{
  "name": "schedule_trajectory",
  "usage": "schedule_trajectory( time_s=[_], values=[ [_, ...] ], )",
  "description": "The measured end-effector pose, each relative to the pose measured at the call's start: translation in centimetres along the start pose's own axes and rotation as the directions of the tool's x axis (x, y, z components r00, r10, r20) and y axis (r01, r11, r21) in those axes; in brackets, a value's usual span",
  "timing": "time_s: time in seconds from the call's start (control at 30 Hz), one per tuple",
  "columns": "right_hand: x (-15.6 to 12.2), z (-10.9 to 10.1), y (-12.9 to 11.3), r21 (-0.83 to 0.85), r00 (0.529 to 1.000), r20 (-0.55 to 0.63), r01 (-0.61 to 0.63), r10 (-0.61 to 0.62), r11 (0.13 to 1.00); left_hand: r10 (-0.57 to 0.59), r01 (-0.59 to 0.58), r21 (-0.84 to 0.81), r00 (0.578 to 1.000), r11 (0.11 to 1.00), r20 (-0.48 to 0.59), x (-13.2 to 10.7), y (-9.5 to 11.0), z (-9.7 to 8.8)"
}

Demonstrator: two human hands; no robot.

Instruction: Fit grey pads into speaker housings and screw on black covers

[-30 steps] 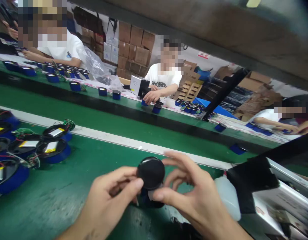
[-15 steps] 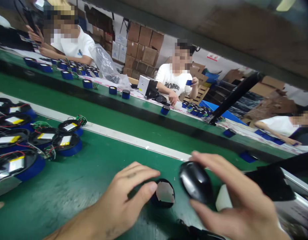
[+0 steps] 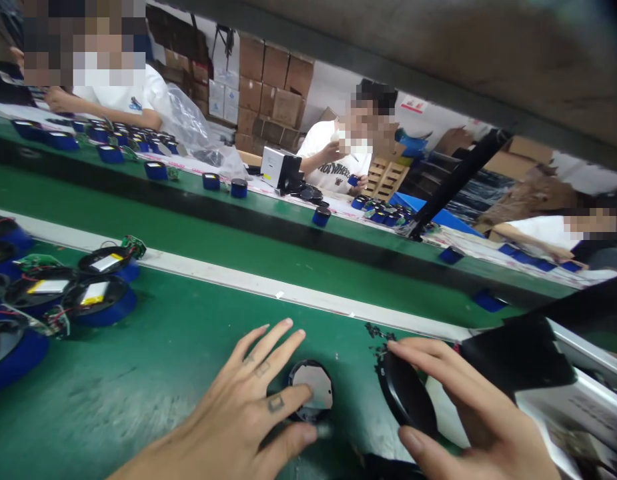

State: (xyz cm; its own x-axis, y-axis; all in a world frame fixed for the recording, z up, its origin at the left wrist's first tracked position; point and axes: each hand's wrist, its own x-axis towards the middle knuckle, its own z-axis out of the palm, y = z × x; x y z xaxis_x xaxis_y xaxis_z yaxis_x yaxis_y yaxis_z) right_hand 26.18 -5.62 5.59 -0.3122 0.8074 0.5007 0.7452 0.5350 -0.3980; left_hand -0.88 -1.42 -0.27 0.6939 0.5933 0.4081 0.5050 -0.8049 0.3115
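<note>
Head view: right hand (image 3: 468, 413) grips a glossy black round cover (image 3: 407, 395); left hand (image 3: 248, 407), fingers spread, touches the open round base (image 3: 312, 391).

Green mat (image 3: 138, 387), black disc (image 3: 407, 399), blue-rimmed units (image 3: 101, 301), white strip (image 3: 228, 279), brown cartons (image 3: 268, 87)

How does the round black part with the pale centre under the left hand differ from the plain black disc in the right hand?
The round black part with a pale centre lies flat on the green belt, while the plain black disc is tilted on edge. The left hand only touches the first; the right hand grips the disc between thumb and fingers. The disc's face is all dark. Both are round with black rims.
</note>
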Motion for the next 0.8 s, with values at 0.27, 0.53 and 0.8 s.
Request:
schedule_trajectory(
  time_s=[0.27,0.53,0.8],
  values=[
    [0.2,2.6,0.1,0.072,0.984,0.167,0.048,-0.059,0.996,-0.037,0.034,0.067,0.998,0.997,0.053,-1.2,-0.5,0.5],
    [-0.3,5.1,1.4,0.129,0.973,0.226,0.021,-0.050,0.991,-0.113,0.115,-0.014,0.987,0.993,0.112,-0.7,-0.3,0.1],
    [0.8,3.5,1.2,0.093,0.967,0.252,-0.040,0.015,0.995,-0.141,0.159,-0.141,0.982,0.977,0.129,-0.3,-0.3,-0.8]
  ],
)
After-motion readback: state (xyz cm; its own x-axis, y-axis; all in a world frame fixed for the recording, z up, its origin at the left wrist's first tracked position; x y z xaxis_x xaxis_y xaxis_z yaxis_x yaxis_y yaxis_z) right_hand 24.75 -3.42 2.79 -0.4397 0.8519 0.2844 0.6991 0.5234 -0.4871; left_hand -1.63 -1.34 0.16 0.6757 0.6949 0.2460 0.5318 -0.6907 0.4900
